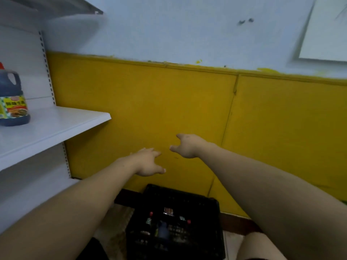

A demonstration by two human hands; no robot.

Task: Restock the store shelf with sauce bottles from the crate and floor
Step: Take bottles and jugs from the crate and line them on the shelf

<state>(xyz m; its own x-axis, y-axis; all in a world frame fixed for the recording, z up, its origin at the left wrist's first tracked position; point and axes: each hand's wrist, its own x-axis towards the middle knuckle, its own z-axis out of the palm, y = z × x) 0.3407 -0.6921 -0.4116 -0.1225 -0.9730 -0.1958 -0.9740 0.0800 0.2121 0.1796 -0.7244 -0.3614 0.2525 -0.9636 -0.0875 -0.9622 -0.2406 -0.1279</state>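
A black plastic crate (212,207) stands on the floor at the bottom centre, with a few dark sauce bottles (163,230) lying inside it. One large dark jug of sauce (13,99) with a handle and a colourful label stands upright on the white shelf (56,126) at the left. My left hand (148,162) and my right hand (187,145) are stretched out in front of the yellow wall, above the crate. Both are empty with fingers spread, a small gap between them.
A yellow padded wall panel (169,113) fills the middle, with a pale wall above it. A lower white shelf (33,194) sits under the first, and a higher shelf's edge (75,8) shows at the top left. My knee (262,246) is beside the crate.
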